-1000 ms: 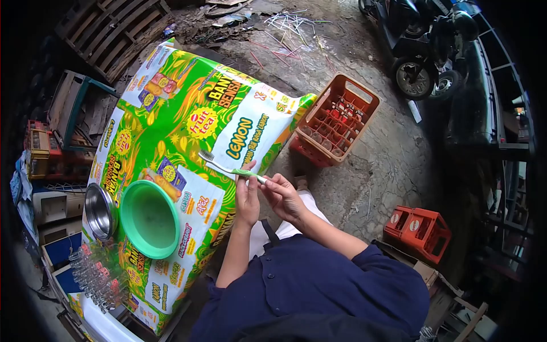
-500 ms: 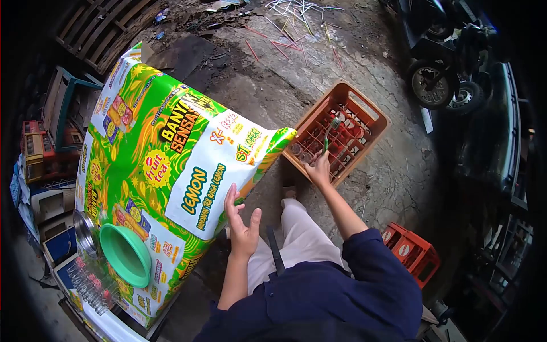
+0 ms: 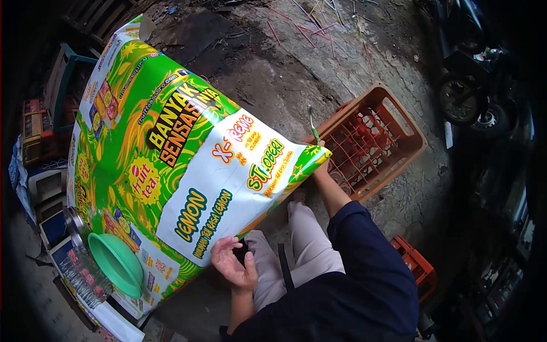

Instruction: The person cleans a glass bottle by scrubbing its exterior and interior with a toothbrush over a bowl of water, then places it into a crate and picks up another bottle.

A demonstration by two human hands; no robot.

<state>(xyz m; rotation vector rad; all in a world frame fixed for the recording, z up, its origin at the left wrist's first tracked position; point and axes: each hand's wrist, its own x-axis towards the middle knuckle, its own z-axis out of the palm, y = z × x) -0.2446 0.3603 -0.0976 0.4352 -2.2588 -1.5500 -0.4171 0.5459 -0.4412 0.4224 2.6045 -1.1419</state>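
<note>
My right hand (image 3: 322, 166) is mostly hidden behind the corner of the printed banner covering (image 3: 216, 171). Out of it rises a slim green-handled tool (image 3: 314, 132) with a thin, greyish curved end; its kind is not clear. Just beyond the hand is a brown plastic crate (image 3: 393, 162), with glass bottles (image 3: 342, 181) showing in some of its compartments. My left hand (image 3: 236, 267) is open, palm up and fingers loosely curled, by the near edge of the banner, and holds nothing.
A green plastic bowl (image 3: 117, 265) sits on the banner-covered surface, beside a metal container (image 3: 76, 228) and several small clear bottles (image 3: 82, 276). A red crate (image 3: 413, 268) stands on the floor at right. Straws (image 3: 319, 28) litter the ground ahead; a motorcycle (image 3: 461, 97) is parked there.
My right hand has moved left and nearer the banner corner, away from over the crate, carrying the green-handled tool. My left hand has dropped a little lower. The view has shifted.
</note>
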